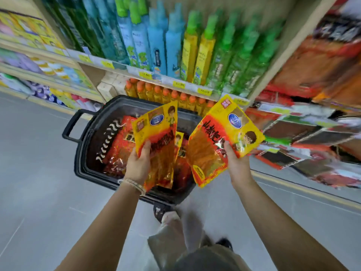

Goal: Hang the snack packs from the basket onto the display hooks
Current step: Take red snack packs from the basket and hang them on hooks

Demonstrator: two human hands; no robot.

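We are gripping the left pack (156, 132) in our left hand (139, 165), the right pack (220, 137) in our right hand (237, 163); top edges should be leading hookward.

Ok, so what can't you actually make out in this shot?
All in the head view:
1. Display hooks: the rack on the right is motion-blurred, so no single hook shows.
2. Basket: the packs inside are partly hidden by the left-hand pack and the left hand, so their count is unclear.
3. Hang hole of the right-hand pack, held by the right hand: too blurred to find.
4. Shelf price tags: too small to read.
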